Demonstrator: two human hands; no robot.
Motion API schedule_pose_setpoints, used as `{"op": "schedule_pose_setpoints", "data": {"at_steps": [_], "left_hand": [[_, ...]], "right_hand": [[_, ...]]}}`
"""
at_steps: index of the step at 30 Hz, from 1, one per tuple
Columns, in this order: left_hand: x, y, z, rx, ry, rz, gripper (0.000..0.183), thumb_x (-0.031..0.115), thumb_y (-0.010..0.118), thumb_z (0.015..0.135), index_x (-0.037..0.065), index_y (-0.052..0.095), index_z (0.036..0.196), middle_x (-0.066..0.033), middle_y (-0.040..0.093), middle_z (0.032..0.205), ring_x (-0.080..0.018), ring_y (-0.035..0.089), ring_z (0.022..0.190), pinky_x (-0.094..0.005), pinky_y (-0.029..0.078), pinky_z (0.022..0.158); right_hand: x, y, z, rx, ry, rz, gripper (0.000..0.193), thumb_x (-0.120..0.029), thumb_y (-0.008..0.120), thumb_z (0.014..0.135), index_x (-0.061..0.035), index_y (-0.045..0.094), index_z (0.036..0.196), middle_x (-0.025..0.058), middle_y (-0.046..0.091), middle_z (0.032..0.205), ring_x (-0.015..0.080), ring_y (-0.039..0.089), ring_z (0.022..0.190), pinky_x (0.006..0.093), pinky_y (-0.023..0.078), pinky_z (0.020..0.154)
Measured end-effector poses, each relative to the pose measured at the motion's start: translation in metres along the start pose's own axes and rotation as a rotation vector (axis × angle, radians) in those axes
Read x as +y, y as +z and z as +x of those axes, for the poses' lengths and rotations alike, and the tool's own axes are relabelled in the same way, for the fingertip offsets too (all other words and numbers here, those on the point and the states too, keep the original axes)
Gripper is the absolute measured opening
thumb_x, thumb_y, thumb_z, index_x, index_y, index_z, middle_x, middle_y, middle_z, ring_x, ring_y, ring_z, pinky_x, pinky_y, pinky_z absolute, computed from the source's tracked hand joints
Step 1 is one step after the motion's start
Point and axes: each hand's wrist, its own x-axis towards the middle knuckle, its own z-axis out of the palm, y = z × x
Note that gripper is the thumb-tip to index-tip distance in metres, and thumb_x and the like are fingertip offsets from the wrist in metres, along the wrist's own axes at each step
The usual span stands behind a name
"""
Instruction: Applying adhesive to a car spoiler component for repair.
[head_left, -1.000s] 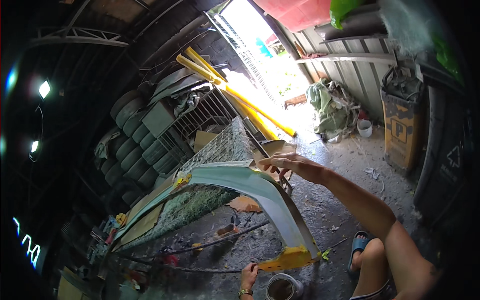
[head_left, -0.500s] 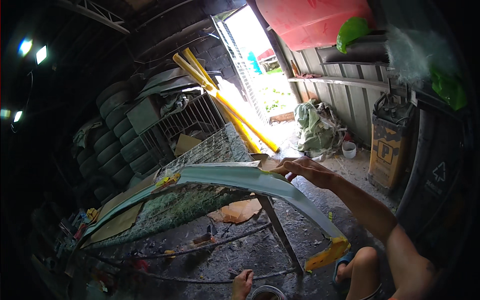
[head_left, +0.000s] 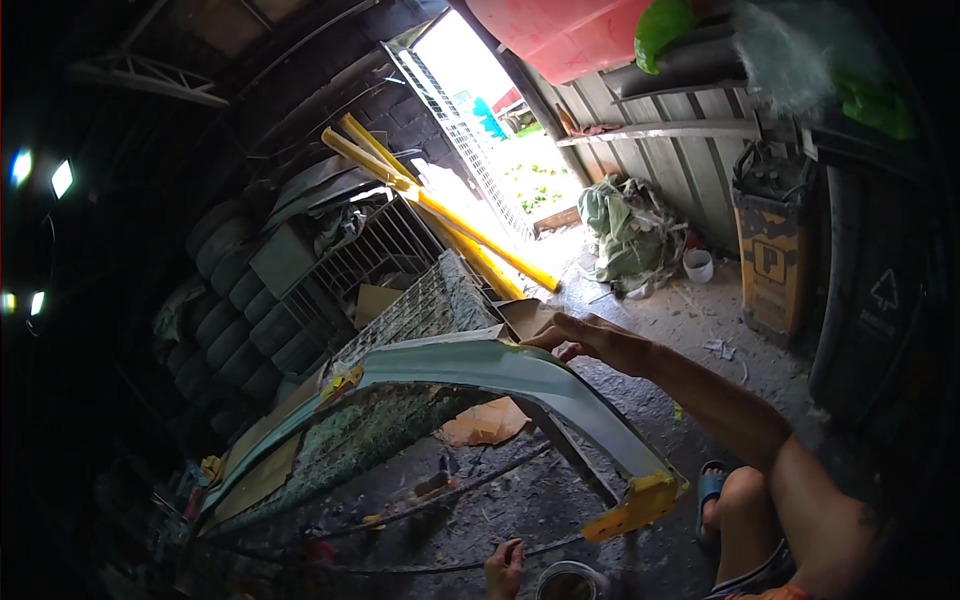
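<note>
A long, curved pale-green panel (head_left: 440,362), which looks like a vehicle bumper, lies across a metal stand (head_left: 580,458). Its near right end has a yellow patch (head_left: 640,505), and a smaller yellow piece shows farther left along it. My right hand (head_left: 600,345) reaches over the panel's upper edge near the bend. Its fingers stretch left along that edge, with the thumb lower and apart. Low in the middle, my left hand (head_left: 504,568) has curled fingers; whatever is in them is hidden. Just right of it stands a round open can (head_left: 570,582), cut by the lower edge.
Stacked tires (head_left: 235,300) and a barred metal rack (head_left: 375,245) stand at left. Yellow poles (head_left: 450,215) lean near the bright doorway. Along the right wall are a cloth heap (head_left: 622,225), a white bucket (head_left: 698,265) and a yellow-black bin (head_left: 770,255). Cardboard (head_left: 485,422) lies below the panel.
The view has shifted and tilted a little, so the doorway sits farther left and the can shows more. My right hand stays at the panel's upper edge; my left hand remains beside the can.
</note>
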Motion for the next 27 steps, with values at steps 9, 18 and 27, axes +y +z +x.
{"op": "schedule_pose_setpoints", "data": {"at_steps": [9, 18, 27], "left_hand": [[0.228, -0.161, 0.066, 0.681, 0.592, -0.017, 0.013, 0.01, 0.058, 0.097, 0.001, 0.063, 0.105, -0.0032, 0.058, 0.071, -0.0095, 0.055, 0.065, -0.0239, 0.044, 0.06], [0.327, -0.182, 0.214, 0.111, 0.59, 0.174, 0.029, 0.012, 0.056, 0.098, 0.002, 0.055, 0.125, -0.0077, 0.069, 0.086, -0.0135, 0.066, 0.081, -0.0299, 0.055, 0.08], [0.319, -0.159, 0.206, -0.062, 0.307, -0.035, 0.054, 0.012, 0.056, 0.098, 0.009, 0.032, 0.147, -0.0112, 0.07, 0.096, -0.0166, 0.068, 0.089, -0.0313, 0.058, 0.082]], "right_hand": [[0.038, 0.01, -0.002, 0.112, -0.26, 0.096, 0.065, -0.059, 0.045, 0.097, 0.001, 0.068, 0.112, 0.0101, 0.055, 0.103, 0.0197, 0.054, 0.099, 0.0327, 0.042, 0.086], [0.041, 0.007, 0.0, 0.105, -0.387, 0.133, 0.065, -0.055, 0.037, 0.1, 0.0018, 0.068, 0.096, 0.015, 0.055, 0.094, 0.0232, 0.053, 0.092, 0.0369, 0.042, 0.083], [0.062, 0.005, 0.01, 0.171, -0.447, -0.057, 0.064, -0.051, 0.031, 0.103, -0.0005, 0.068, 0.092, 0.0119, 0.052, 0.086, 0.0251, 0.051, 0.088, 0.0377, 0.041, 0.081]]}}
